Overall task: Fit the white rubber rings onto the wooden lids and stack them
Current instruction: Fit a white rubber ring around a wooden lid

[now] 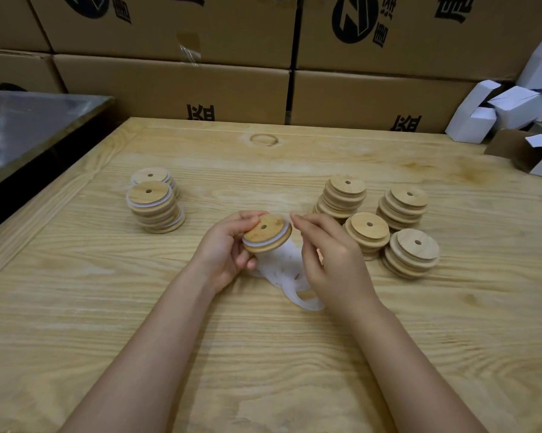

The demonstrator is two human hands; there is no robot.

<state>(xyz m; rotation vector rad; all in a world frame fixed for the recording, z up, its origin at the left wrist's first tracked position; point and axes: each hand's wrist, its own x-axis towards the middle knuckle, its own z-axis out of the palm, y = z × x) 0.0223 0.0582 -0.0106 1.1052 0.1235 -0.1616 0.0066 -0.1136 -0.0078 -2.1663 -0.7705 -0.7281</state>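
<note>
Fingers (246,217) of the left hand (222,254) grip a ringed wooden lid (267,234) above the worktop (263,354) centre, right hand (335,264) fingers (304,225) hang loosely curled beside it, two ringed stacks (152,203) stand near the left edge, and four bare stacks (369,231) near the right edge await rings, so most work appears outstanding.

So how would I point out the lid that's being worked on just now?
Start at the wooden table, between the ringed stacks on the left and the bare stacks on the right. There the left hand holds one wooden lid, tilted, above a heap of white rubber rings. It is the only lid off the table, with a white ring round its step.
</note>
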